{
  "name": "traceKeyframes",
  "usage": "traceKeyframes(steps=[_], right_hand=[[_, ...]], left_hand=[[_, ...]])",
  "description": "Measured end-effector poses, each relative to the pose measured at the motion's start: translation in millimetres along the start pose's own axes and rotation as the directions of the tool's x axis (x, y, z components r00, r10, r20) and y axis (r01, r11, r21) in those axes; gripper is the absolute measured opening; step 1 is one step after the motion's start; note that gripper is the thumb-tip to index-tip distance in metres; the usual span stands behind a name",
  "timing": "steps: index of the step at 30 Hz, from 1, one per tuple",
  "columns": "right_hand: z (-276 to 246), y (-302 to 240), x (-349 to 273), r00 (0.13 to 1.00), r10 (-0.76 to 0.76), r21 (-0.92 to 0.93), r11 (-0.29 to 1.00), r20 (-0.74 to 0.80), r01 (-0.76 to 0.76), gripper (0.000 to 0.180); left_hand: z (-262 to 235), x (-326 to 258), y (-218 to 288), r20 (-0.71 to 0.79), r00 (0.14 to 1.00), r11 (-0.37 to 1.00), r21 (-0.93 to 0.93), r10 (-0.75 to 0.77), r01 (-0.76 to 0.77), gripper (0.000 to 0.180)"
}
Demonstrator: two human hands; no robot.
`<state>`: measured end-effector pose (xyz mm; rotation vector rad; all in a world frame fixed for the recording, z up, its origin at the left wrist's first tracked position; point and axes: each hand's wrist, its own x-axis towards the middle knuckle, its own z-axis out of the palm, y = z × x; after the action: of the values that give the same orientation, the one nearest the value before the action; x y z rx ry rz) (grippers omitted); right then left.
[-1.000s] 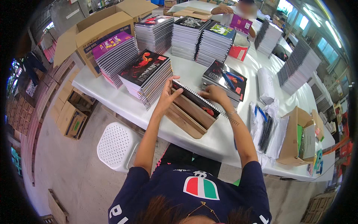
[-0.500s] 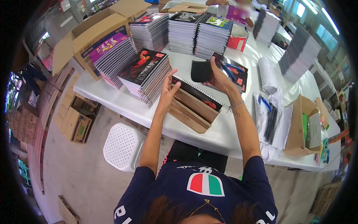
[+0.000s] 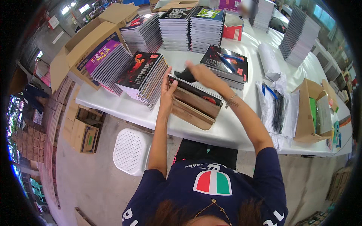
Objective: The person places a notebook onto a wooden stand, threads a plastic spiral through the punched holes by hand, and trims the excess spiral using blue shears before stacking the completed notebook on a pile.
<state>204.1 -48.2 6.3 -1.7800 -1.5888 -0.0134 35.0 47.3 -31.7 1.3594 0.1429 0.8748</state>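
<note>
left hand (image 3: 167, 91) clamped on spiral notebook (image 3: 195, 90) end in wooden holder (image 3: 196, 102); right hand (image 3: 204, 77), at two o'clock, gripping black pad (image 3: 184, 75).

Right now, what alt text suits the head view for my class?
A left hand steadies a spiral-bound notebook in a wooden holder; the right hand holds a black object near its spine. Notebook stacks stand on the table.

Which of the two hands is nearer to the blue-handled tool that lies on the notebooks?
Right. The right hand is left of the blue-handled tool, not touching it; the left hand is farther left, at the wooden holder's left end.
</note>
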Motion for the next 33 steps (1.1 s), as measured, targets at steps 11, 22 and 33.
traceKeyframes(steps=[11,22,33], right_hand=[[1.9,-4.5,12.8,0.818,-0.502,-0.275,0.859,-0.281,0.433,0.034],[2.2,-2.3,13.1,0.991,-0.123,-0.025,0.992,-0.057,0.122,0.023],[-9.6,30.3,-101.9,0.926,0.203,0.382,0.921,-0.318,-0.071,0.021]], left_hand=[[-3.8,-0.7,-8.6,-0.053,0.999,0.999,0.053,0.007,-0.005,0.062],[-5.6,-1.7,-7.8,-0.042,0.999,0.999,0.041,0.001,0.001,0.059],[21.0,-24.1,-7.1,-0.277,0.955,0.986,0.154,0.109,-0.068,0.038]])
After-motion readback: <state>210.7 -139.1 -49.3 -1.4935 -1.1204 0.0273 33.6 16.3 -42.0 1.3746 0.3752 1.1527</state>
